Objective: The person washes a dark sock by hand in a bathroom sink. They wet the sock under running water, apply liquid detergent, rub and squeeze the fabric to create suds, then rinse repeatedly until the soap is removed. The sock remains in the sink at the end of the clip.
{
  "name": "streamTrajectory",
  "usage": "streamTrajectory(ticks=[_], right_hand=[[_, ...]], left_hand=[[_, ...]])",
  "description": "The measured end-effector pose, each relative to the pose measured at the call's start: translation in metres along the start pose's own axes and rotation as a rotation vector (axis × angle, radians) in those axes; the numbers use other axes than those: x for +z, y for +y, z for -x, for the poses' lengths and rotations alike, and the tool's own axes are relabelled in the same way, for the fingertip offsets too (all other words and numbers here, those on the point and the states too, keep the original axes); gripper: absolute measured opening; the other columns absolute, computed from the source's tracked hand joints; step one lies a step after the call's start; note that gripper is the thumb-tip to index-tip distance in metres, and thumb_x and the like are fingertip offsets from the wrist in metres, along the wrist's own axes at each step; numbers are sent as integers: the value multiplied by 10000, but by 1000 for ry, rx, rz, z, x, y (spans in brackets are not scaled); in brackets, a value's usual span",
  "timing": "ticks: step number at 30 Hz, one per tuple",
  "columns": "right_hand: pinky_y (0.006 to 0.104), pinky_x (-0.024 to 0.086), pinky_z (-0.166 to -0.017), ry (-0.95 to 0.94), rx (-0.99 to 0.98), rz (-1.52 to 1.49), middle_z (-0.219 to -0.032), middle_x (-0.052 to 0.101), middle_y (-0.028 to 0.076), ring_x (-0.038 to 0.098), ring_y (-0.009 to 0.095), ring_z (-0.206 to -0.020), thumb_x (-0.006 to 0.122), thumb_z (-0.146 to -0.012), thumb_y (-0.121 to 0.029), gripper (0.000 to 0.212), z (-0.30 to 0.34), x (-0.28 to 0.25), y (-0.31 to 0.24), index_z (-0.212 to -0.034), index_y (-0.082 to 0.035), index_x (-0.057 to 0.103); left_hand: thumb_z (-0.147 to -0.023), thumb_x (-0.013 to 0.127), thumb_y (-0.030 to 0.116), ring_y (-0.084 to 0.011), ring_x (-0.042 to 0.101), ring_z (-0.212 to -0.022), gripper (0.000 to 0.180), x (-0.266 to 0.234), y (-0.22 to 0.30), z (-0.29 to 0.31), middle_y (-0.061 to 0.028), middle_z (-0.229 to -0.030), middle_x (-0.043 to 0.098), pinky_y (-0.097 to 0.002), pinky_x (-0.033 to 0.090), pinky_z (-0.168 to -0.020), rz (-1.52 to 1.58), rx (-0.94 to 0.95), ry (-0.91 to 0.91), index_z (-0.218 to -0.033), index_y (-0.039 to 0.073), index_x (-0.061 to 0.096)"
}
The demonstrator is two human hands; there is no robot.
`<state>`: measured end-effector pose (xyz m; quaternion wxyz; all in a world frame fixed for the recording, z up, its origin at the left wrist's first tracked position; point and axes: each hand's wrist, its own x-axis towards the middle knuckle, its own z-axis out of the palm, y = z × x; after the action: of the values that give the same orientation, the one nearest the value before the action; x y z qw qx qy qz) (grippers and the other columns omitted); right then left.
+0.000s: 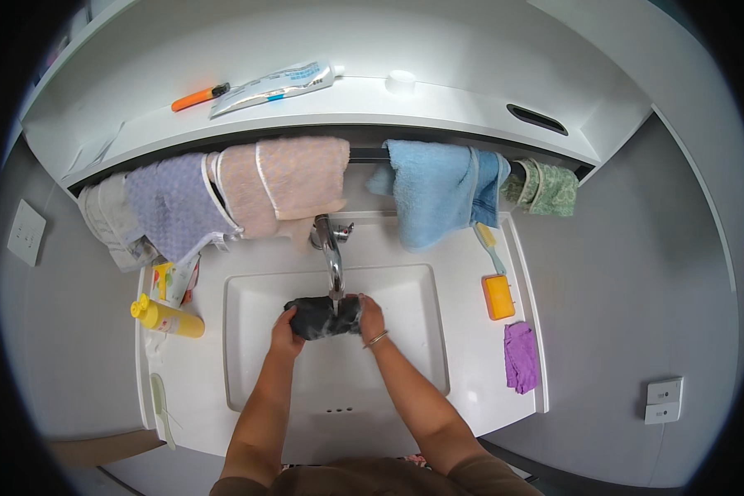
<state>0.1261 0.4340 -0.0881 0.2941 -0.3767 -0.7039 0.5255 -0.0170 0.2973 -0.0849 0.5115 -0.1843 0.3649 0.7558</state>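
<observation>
A folded dark grey cloth (312, 317) is held level over the white sink basin (256, 372), right beneath the spout of the chrome faucet (331, 252). Water runs from the spout onto it, and whitish suds or wet streaks show on its surface. My left hand (286, 332) grips its left end, thumb toward the top. At the right end, my right hand (371, 317) is closed round the cloth, with a bracelet on the wrist. Most of the fingers of both hands are hidden behind the cloth.
Left on the counter are a yellow bottle (170, 319) and a pale green brush (159, 397). To the right lie a small brush (491, 248), an orange soap-like block (498, 298) and a purple cloth (521, 358). Towels (434, 194) hang from a rail below a shelf holding a tube (277, 87).
</observation>
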Motion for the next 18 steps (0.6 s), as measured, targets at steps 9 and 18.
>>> streamTrajectory(ticks=[9,18], right_hand=[[376,470,-711,113,46,300,-869,620,157,594,319,-829,569,-820,-186,156,19,18,-48,-887,-44,564],[435,467,-753,-202,196,534,-887,610,202,585,376,-838,496,-826,-299,266,36,39,-76,-884,-55,584]], left_hand=[[-906,480,289,-170,559,-799,219,31,-81,-3,-55,-882,568,-322,487,-713,-96,141,-168,-958,81,524],[-900,358,399,-229,559,-785,400,23,-32,-36,-99,-874,581,-357,473,-703,-179,-133,-155,-902,44,543]])
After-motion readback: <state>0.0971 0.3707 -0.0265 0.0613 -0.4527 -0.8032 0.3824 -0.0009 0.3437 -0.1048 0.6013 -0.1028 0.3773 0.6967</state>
